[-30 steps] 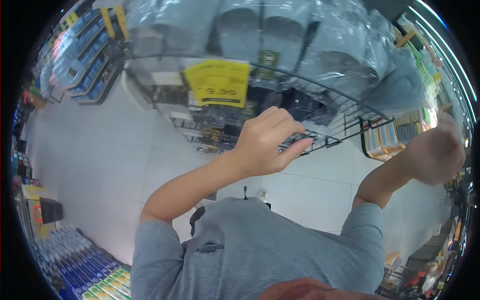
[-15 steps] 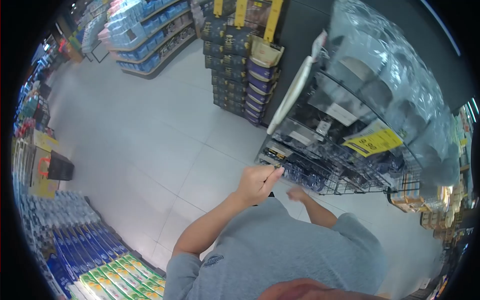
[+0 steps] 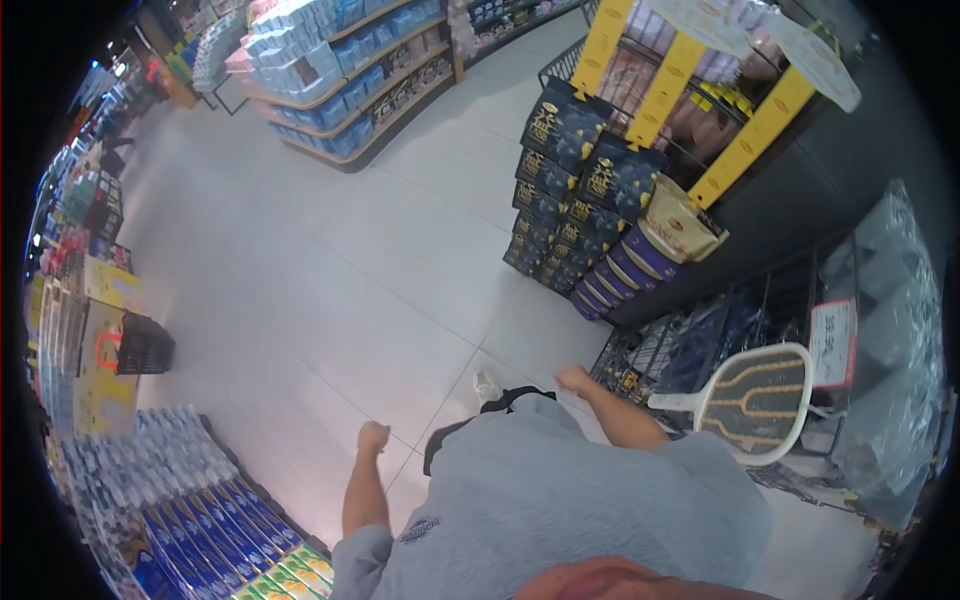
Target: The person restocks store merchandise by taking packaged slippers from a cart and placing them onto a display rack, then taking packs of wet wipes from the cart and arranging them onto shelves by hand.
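Filling the bottom of the view, a grey shirt (image 3: 570, 490) of soft, creased cloth covers the person's torso; take its chest as the dial's centre, with twelve straight ahead. At twelve, the right hand (image 3: 573, 379) shows small, apparently bent at the fingers; how far it opens, or whether it holds anything, I cannot tell. At ten, the left hand (image 3: 373, 437) hangs over the smooth tiled floor (image 3: 310, 280), fingers folded in, nothing showing in it.

Beside the right forearm, at two, is a racket (image 3: 757, 403): a rounded white rim around a dark face crossed by tan stepped bands, its stubby white handle pointing towards the arm. Whether they touch is unclear. Standing here well calls, I judge, for a tucked right elbow, since the hard rim could snag a sleeve.

Just beyond it, also at two, stands a black wire rack (image 3: 642, 347), with crinkled, glossy clear wrapping (image 3: 895, 360) along its outer side. At nine, slim blue packs (image 3: 205, 530) lie in rows near ribbed, clear bottles (image 3: 145, 450).

Farther off at twelve, matte black pouches (image 3: 560, 180) are stacked, pillow-shaped; farthest, at eleven, a shelf unit (image 3: 365, 150) curves round.
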